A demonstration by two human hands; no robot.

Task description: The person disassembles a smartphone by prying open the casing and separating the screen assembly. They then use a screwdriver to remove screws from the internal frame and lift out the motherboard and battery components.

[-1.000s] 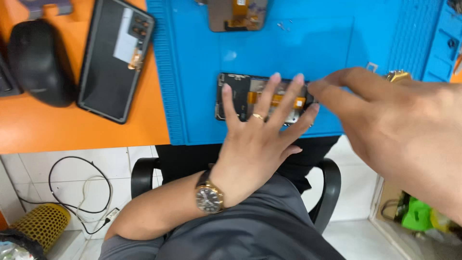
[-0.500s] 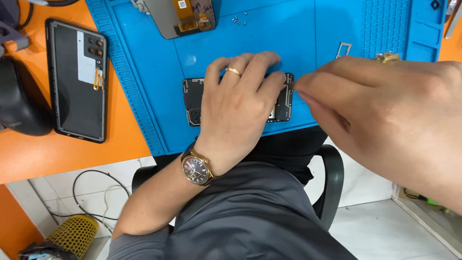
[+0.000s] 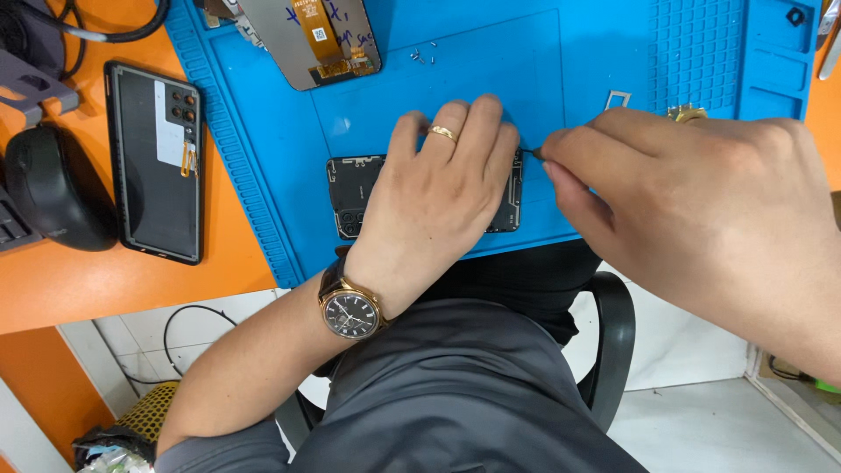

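- Left hand [image 3: 438, 201] flat, fingers spread, pressing opened phone body [image 3: 355, 193] onto blue mat [image 3: 613, 52].
- Right hand [image 3: 701, 210] pinched shut on thin tool [image 3: 528, 153] — tip at phone's right edge.

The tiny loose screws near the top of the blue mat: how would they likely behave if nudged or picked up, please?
The screws look very small and lie loose on the blue mat, so they would probably scatter at a nudge. They are likely light and hard to pinch with bare fingers. Being round, they may roll, though the mat probably slows them.
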